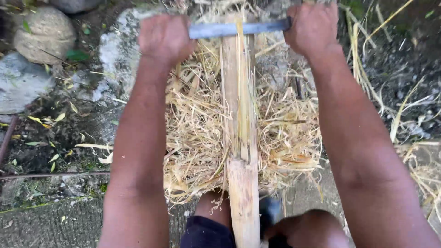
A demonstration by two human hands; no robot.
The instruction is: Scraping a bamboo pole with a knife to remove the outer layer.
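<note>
Knees in dark shorts sit at the bottom of the view, and between them rises the near end of a pale bamboo pole. Its long axis runs straight away from the person, from the knees up toward the top of the frame, so the pole lies dead centre between the two forearms.

Across the pole's far end, at right angles to it, lies a flat grey metal blade. Each end of that blade is gripped: the left hand is curled into a full fist around the end left of the pole, the right hand is fisted the same way around the end right of the pole. Both hands sit about equally far from the pole, one on each side, at the same height, with both arms stretched out.

Along the pole's upper face the skin looks stripped, with a thin yellow-green sliver standing up just at the blade. Around the pole, on both sides, lies a heap of straw-coloured shavings. Left of the pole, beyond the shavings, are grey stones and damp soil with fallen leaves.
</note>
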